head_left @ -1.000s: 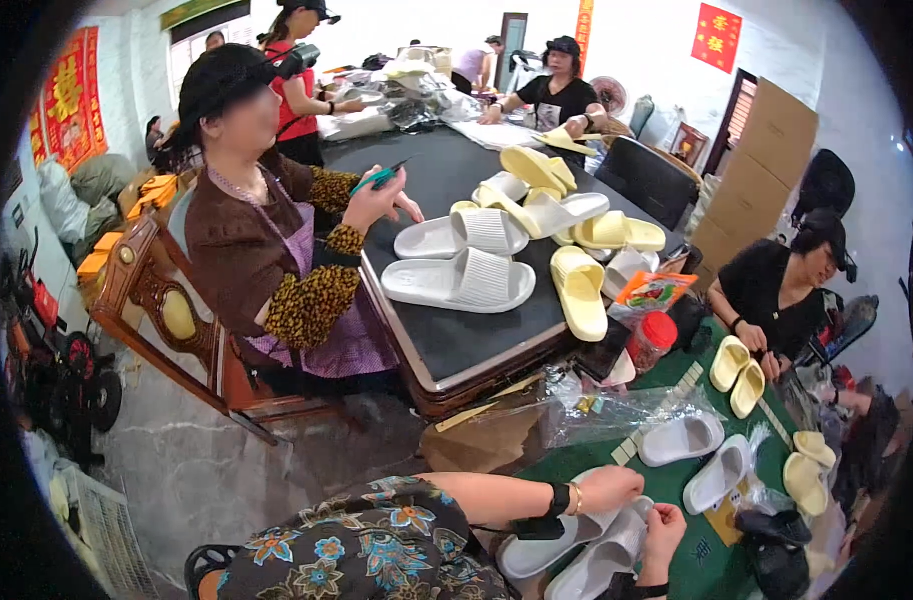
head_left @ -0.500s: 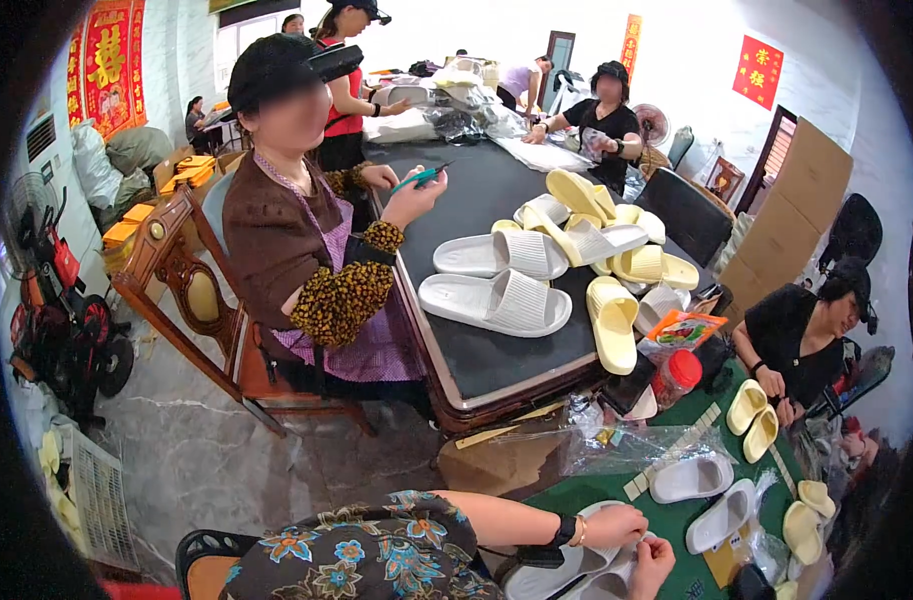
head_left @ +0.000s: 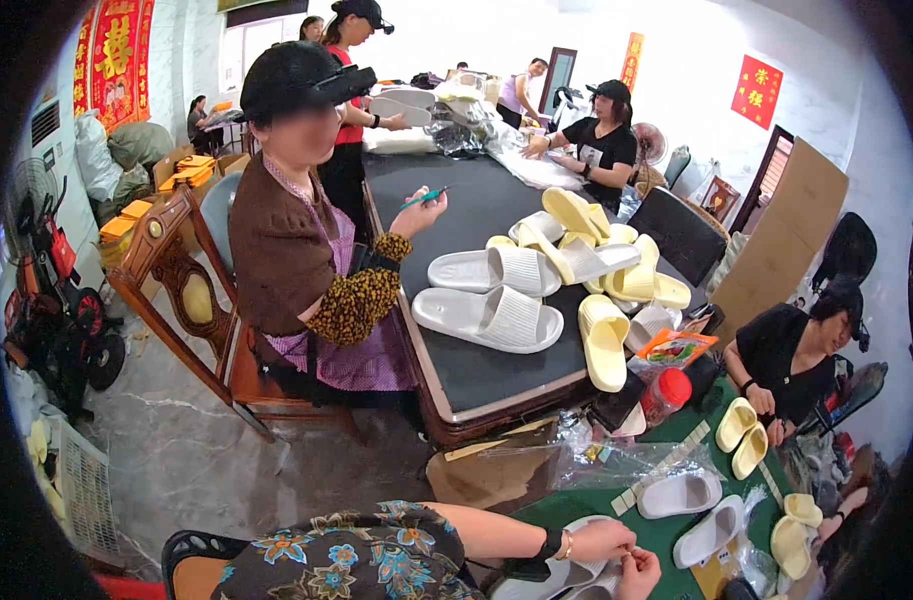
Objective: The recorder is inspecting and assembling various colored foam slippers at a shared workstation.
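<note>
At the lower edge, my left hand (head_left: 602, 540) reaches in from a floral sleeve, with a dark band on its wrist. My right hand (head_left: 639, 574) meets it fingertip to fingertip. Both hands are closed in a pinch, and whatever they hold is too small to make out. Just below them lies a pair of pale grey slide slippers (head_left: 569, 576), partly covered by my hands and cut off by the frame. To the right on the green tabletop (head_left: 667, 528) are more grey slides (head_left: 680, 494) and a yellow pair (head_left: 743, 437).
A clear plastic bag (head_left: 617, 462) and a red-lidded jar (head_left: 667, 397) stand beyond my hands. Yellow and grey slides (head_left: 497, 318) are heaped on the dark table (head_left: 477, 385). A co-worker (head_left: 297, 230) holds a green-handled tool there; another person (head_left: 792, 360) sits at the right.
The view has shifted slightly. My hands stay together above the grey slides. The co-worker at the dark table has lowered one hand; people at the back have changed posture.
</note>
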### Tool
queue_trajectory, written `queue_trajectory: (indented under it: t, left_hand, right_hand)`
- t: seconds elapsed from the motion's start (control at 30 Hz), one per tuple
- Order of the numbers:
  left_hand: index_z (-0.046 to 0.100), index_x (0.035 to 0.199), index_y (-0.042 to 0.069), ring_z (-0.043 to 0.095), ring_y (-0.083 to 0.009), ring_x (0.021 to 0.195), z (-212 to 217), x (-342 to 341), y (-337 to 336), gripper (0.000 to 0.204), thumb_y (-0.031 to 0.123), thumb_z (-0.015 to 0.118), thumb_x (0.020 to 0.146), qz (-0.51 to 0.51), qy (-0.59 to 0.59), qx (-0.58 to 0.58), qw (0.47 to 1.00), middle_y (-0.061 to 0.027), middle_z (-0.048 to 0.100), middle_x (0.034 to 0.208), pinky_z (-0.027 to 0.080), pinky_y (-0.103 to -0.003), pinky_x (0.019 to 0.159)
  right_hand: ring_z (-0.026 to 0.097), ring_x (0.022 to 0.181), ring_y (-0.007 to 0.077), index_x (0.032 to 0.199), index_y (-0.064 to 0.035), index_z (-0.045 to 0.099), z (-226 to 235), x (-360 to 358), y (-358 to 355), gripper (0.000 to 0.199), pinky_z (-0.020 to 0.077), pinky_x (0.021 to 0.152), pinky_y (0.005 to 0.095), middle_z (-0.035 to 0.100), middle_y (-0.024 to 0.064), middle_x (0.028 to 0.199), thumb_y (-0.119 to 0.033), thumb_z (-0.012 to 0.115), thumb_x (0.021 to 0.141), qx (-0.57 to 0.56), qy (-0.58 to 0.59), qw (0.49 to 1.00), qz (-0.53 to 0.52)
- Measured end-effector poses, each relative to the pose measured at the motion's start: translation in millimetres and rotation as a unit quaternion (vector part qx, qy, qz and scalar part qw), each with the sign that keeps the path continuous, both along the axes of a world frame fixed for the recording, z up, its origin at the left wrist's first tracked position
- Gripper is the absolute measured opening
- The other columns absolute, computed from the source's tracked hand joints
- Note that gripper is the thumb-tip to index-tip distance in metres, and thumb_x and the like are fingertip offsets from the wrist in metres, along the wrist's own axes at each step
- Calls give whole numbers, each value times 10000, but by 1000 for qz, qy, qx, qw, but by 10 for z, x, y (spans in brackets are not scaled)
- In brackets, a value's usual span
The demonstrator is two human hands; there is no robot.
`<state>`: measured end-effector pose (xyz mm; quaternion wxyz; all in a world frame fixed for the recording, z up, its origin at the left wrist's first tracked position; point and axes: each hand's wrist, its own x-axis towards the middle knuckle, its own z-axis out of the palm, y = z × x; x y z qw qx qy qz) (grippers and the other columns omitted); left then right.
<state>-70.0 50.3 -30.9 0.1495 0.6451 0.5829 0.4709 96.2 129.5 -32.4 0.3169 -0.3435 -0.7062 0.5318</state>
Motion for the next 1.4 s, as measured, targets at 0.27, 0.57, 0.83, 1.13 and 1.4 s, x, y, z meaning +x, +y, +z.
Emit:
queue_trajectory:
  t: [0.27, 0.57, 0.83, 1.13, 1.4]
  left_hand:
    - [620, 825, 44, 601, -316, 784, 15, -20, -27, 82, 116, 633, 790, -28, -88, -17, 996, -126, 627, 761, 465, -407, 679]
    - [655, 856, 32, 630, -322, 768, 28, -57, -42, 134, 159, 618, 830, -11, -102, -40, 994, -142, 655, 787, 485, -408, 696]
    - [649, 842, 37, 642, -341, 774, 46, -57, -48, 178, 205, 591, 844, -23, -73, -60, 995, -160, 664, 811, 488, -427, 690]
    - [664, 869, 46, 627, -320, 784, -1, -61, -26, 141, 182, 641, 840, -12, -86, -43, 995, -135, 648, 794, 484, -413, 699]
    - [695, 864, 56, 628, -308, 812, 14, -69, -35, 142, 187, 653, 829, -15, -113, -95, 989, -133, 660, 836, 491, -398, 732]
  right_hand:
    - [621, 768, 150, 997, 44, 643, 93, 5, -20, 161, 515, 690, 272, 670, 94, 923, -86, 665, 905, -14, -45, 999, -5]
    - [583, 697, 114, 921, 30, 624, -1, -22, 30, 110, 471, 627, 247, 643, 60, 814, -57, 651, 859, -51, 11, 999, -3]
    - [588, 710, 117, 905, 26, 634, 22, -53, -43, 93, 481, 651, 252, 653, 63, 816, -55, 648, 862, 4, 26, 1000, -16]
    - [558, 648, 80, 826, 7, 623, 80, -106, -114, 24, 452, 607, 220, 637, 27, 757, 6, 646, 820, -64, 35, 996, -42]
    - [578, 670, 88, 850, 28, 659, 195, -144, -178, 115, 466, 604, 255, 655, 53, 726, -87, 663, 840, 29, -110, 991, -65]
